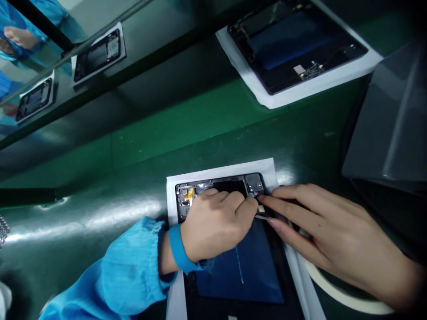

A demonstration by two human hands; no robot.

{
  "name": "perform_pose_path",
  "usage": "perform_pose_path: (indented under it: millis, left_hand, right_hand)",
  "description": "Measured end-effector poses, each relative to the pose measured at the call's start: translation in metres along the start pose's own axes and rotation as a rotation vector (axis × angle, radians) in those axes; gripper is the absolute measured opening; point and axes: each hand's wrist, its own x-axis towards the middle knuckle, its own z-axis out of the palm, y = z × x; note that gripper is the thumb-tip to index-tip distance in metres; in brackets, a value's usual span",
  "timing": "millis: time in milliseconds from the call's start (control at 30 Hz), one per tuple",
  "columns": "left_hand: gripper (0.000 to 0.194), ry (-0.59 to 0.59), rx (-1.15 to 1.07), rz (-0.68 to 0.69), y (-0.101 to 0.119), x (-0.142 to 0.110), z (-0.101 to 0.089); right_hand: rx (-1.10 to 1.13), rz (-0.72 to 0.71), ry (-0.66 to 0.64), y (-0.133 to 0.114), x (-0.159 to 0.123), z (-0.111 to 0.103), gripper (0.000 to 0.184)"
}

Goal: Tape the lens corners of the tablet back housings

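Observation:
A disassembled tablet (243, 306) lies on a white sheet (175, 306), its inner side up, with a large blue-dark panel in the middle. Over its upper part is my left hand (218, 222), closed, knuckles up, a blue band round the wrist. What its fingertips hold, if anything, is hidden beneath the hand. From the right reaches my right hand (320, 226), fingers stretched and thumb apart, the tips touching the tablet's upper right edge by a small pale part. At the tablet's upper left corner shows an orange flex cable (191, 194).
Another opened tablet (287, 44) lies on a white sheet at the upper right. A dark grey box-like object (387, 120) stands at the right. A cream ring (347, 295) lies partly under my right arm. Reflected tablets and blue-clothed people show in a glossy surface (133, 84).

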Motion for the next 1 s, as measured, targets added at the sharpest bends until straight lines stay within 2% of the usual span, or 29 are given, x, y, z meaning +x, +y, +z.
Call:
perform_pose_path:
  millis: [500,800,1000]
  left_hand:
    - [0.025,-0.004,-0.003,-0.002,-0.001,-0.001,0.001]
    - [0.026,-0.003,0.003,0.026,0.0,-0.001,-0.001]
    - [0.025,0.014,0.004,0.053,-0.001,-0.003,0.003]
  right_hand:
    - [-0.036,-0.035,-0.015,0.0,0.003,-0.002,0.018]
    - [-0.201,-0.076,-0.105,-0.009,0.003,-0.003,0.027]
    - [-0.22,-0.124,-0.138,-0.01,0.002,-0.004,0.029]
